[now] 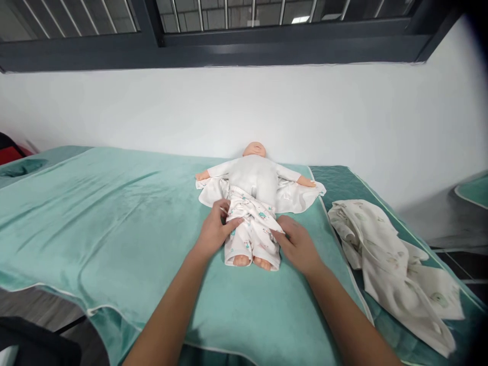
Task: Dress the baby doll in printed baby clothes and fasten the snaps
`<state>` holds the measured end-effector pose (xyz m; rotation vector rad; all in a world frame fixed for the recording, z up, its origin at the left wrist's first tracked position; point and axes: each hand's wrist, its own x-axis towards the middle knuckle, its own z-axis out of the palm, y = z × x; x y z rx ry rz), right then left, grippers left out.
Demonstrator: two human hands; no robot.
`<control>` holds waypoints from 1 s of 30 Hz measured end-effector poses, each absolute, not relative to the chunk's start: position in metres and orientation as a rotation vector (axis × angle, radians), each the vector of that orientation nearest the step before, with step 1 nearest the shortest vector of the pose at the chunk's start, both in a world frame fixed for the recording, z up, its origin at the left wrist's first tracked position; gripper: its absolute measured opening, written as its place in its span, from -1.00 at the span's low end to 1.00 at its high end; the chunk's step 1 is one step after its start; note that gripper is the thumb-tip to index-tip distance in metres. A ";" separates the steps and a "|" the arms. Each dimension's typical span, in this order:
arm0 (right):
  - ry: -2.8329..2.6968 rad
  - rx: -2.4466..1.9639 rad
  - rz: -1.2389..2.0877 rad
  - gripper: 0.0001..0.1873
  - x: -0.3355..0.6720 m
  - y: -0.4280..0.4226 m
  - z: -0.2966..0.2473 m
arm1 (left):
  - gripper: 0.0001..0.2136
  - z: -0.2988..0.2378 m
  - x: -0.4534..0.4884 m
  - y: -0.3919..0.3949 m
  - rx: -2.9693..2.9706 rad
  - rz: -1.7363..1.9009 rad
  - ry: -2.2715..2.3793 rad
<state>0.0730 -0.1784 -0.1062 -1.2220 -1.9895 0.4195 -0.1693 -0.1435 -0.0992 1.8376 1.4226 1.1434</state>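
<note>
Lying on the green sheet (114, 229): a baby doll (251, 175) on its back, arms flung wide, a white top (295, 198) spread out beneath it, perhaps so the sleeves are within easy reach.
Printed trousers (247, 206): over the doll's hips and legs, feet peeking from the hems; waist towards the head, hems towards the person.
Long axis: doll and trousers run roughly straight away from the person, head nearest the wall (152, 107).
Left hand (215, 229): thumb and forefinger part-open at the trousers' side, seemingly steadying them; I can't tell if cloth is pinched.
Right hand (295, 241): thumb and fingers closed on a trouser flap, drawn sideways, probably keeping it taut.
Patterned cloth (385, 249): crumpled to the right, likely aside for elbow room.
</note>
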 end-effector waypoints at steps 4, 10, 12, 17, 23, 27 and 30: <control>-1.919 -1.307 0.429 -0.71 0.071 -0.167 -0.111 | -0.70 -0.099 -0.170 -0.137 1.979 1.225 1.298; -1.847 -1.404 0.462 -0.79 0.070 -0.160 -0.116 | -0.79 -0.090 -0.170 -0.160 2.017 1.087 1.310; -1.838 -1.418 0.472 -0.79 0.069 -0.159 -0.117 | -0.75 -0.091 -0.170 -0.177 2.040 1.038 1.335; -1.769 -1.444 0.519 -0.81 0.070 -0.159 -0.118 | -0.77 -0.099 -0.172 -0.199 2.046 1.000 1.353; -1.664 -1.397 0.583 -0.83 0.069 -0.162 -0.113 | -0.76 -0.103 -0.173 -0.195 2.015 0.987 1.353; -1.777 -1.273 0.644 -0.74 0.066 -0.186 -0.110 | -0.78 -0.106 -0.174 -0.192 2.003 1.020 1.367; -1.862 -1.206 0.668 -0.66 0.063 -0.209 -0.110 | -0.78 -0.108 -0.175 -0.191 1.995 1.030 1.360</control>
